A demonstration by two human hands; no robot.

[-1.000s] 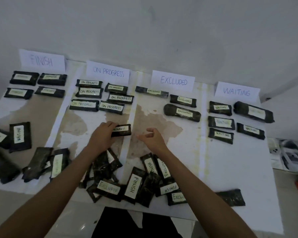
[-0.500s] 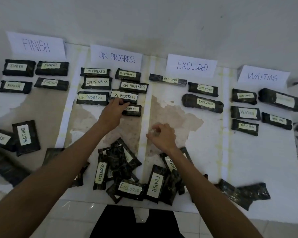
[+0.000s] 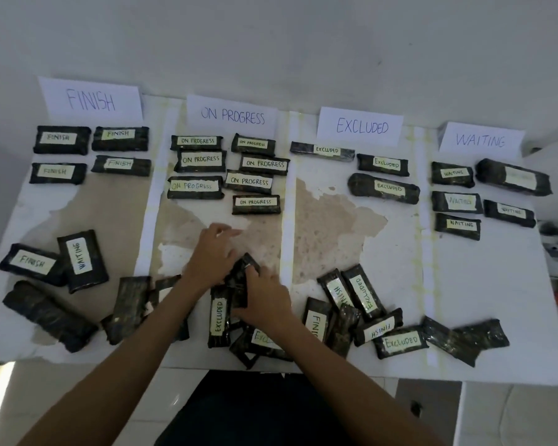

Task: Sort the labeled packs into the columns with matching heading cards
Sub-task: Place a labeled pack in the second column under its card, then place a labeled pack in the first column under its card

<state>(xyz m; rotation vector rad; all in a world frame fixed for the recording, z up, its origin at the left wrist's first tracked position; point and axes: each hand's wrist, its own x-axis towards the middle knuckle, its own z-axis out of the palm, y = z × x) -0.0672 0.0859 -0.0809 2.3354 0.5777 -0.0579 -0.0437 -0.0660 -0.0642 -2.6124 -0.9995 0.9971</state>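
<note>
The ON PROGRESS pack (image 3: pixel 255 204) that the left hand (image 3: pixel 213 255) was carrying half a second ago now lies flat at the foot of its column, just below the other packs under the ON PROGRESS card (image 3: pixel 232 115), label up and readable; the left hand has let go of it and drawn back toward the near edge of the table (image 3: pixel 480 284); its fingers look loosely spread and, though blurred, seem to hold nothing; the right hand (image 3: pixel 264 294), which hovered curled over bare table a moment earlier, has dropped onto the unsorted heap, and its fingers now curl over a dark pack (image 3: pixel 241 280) that stands tilted on the pile between the two hands; no label shows on that pack from here, so its column cannot be told yet; I judge that one placement is finished and the next pick has begun, with the left hand coming in to help lift or turn the pack; plenty is left to sort: an EXCLUDED pack (image 3: pixel 219 317) lies just beside the right wrist, a FINISH pack (image 3: pixel 34 262) and a WAITING pack (image 3: pixel 81 255) sit touching each other low in the leftmost column, the WAITING one far from the WAITING card (image 3: pixel 480 140), and a further jumble lies along the near edge to the right; the dark pack probably needs flipping before it can be read.
</note>
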